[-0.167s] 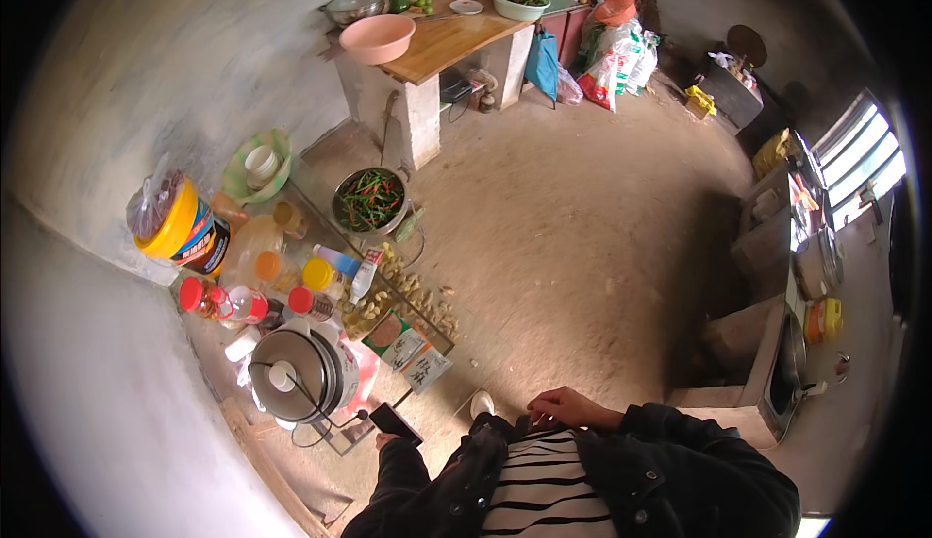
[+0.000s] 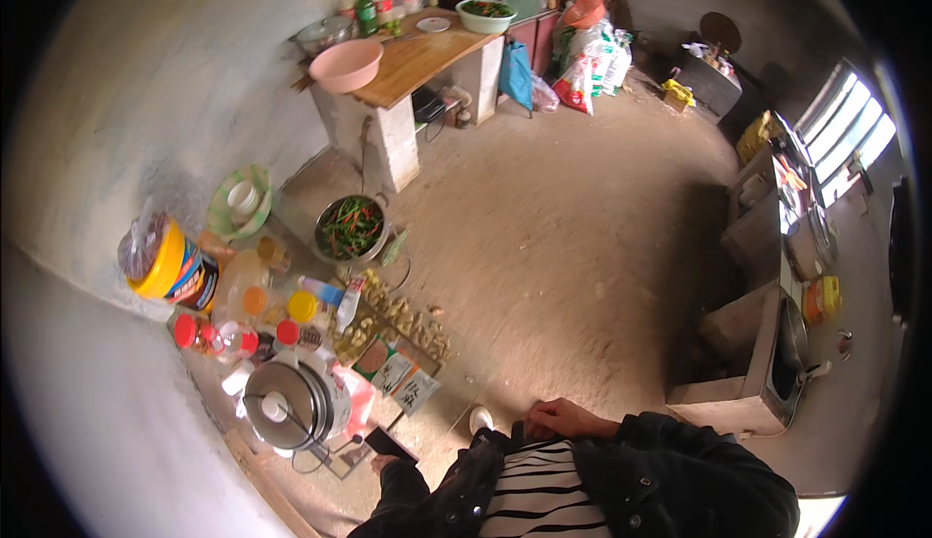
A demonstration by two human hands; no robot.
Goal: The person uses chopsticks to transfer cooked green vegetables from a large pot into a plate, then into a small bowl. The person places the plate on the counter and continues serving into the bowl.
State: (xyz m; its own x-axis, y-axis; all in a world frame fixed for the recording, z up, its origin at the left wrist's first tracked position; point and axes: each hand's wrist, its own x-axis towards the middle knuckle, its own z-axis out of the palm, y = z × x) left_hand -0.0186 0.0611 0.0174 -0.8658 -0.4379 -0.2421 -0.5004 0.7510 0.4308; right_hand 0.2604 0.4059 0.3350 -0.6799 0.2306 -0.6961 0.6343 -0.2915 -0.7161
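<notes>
My left hand (image 2: 382, 463) is closed on a dark, flat phone (image 2: 392, 445) low beside my left hip. In front of my waist is my right hand (image 2: 553, 419), its fingers curled down; whatever they hold, if anything, is hidden. Closest to the left hand stands a grey-lidded electric cooker (image 2: 275, 406), its black cord trailing near the phone. Just beyond lie flat seasoning packets (image 2: 408, 383) on a low glass-topped table.
Jars, bottles and a yellow bucket (image 2: 165, 261) crowd the low table at left. A metal basin of peppers (image 2: 349, 229) is beyond it. A wooden counter (image 2: 417, 57) bears a pink basin (image 2: 347, 66). Along the right runs a stove ledge (image 2: 723, 394) with a wok.
The view has tilted up and turned slightly right, so most of the room sits lower and further left. My right hand's fingers look more curled; the left still holds the phone.
</notes>
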